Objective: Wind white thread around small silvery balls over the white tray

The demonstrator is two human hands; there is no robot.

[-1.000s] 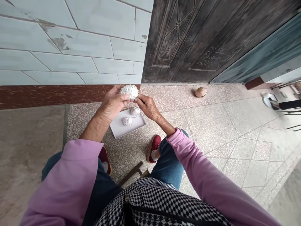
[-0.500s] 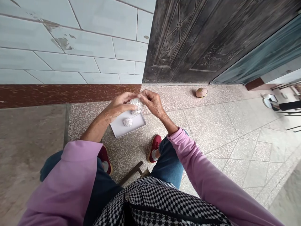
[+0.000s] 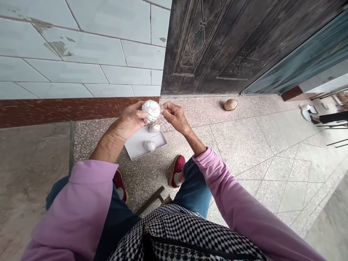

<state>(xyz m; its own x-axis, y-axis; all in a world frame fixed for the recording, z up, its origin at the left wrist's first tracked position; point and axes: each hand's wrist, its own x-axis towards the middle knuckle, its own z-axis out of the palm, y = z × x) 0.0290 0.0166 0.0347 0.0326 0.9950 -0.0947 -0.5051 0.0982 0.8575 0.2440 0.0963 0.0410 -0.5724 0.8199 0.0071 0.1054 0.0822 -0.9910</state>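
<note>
My left hand [image 3: 131, 121] is closed round the edge of a round, white, ruffled piece [image 3: 151, 110] that looks like a flower made of yarn, its layered face turned up. At the right edge of that piece, my right hand [image 3: 176, 117] pinches thumb and fingertips together; what sits between them is too small to make out. Below the hands, a shallow white tray [image 3: 133, 145] lies on the floor. One white yarn ball [image 3: 149, 145] rests in it, and a second ball [image 3: 154, 127] is near its far side, with a thin strand by them.
A tiled wall [image 3: 81, 54] and a dark carved door [image 3: 206, 47] stand ahead. Near the door's foot lies a pinkish rounded object [image 3: 231, 104]. Red shoes [image 3: 178, 170] flank the tray, with part of a wooden stool [image 3: 154, 199] between my legs.
My left hand has turned and shifted slightly left, so the ruffled white piece now shows more fully. The ball in the tray has rolled or turned a little. My right hand stays pinched beside the piece.
</note>
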